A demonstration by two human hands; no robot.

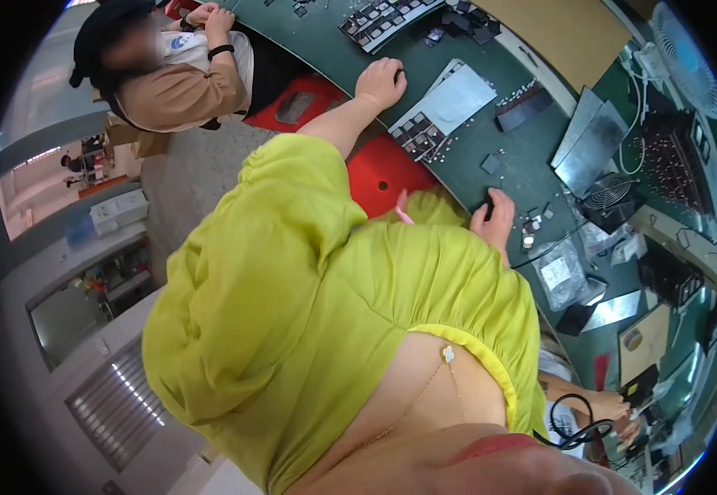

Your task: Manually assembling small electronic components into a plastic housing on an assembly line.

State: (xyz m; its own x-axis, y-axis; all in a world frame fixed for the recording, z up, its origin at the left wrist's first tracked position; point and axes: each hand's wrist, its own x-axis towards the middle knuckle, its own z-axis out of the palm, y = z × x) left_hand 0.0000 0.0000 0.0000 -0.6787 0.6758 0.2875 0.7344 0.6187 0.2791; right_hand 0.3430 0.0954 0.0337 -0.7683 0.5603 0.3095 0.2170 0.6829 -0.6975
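Nearest: the person's yellow-green top (317, 264) and, over the edge of the green desk (467, 171), the right hand (499, 221), its thumb and fingers bent; whether they pinch something dark cannot be told. Near it lie small silver pieces (528, 235) and, a little farther in, a dark square piece (490, 164). Middle: a rack of dark squares (418, 136), set in rows beside a pale metal sheet (457, 97), tiny bits strewn next to it. The left hand (381, 82) rests at the desk edge, fingers curled (a dark spot shows at the fingertips, though whether it is a held piece cannot be told). Farther: a dark block (523, 107) dotted with pale bits, a long rack (387, 23) of more pieces, and a dark heap (474, 25). By this layout, work seems partway: both racks carry rows, while other pieces lie loose outside them; the number finished cannot be judged. Farthest: a co-worker's hands (220, 21), held together, and a pale blue fan (688, 62).
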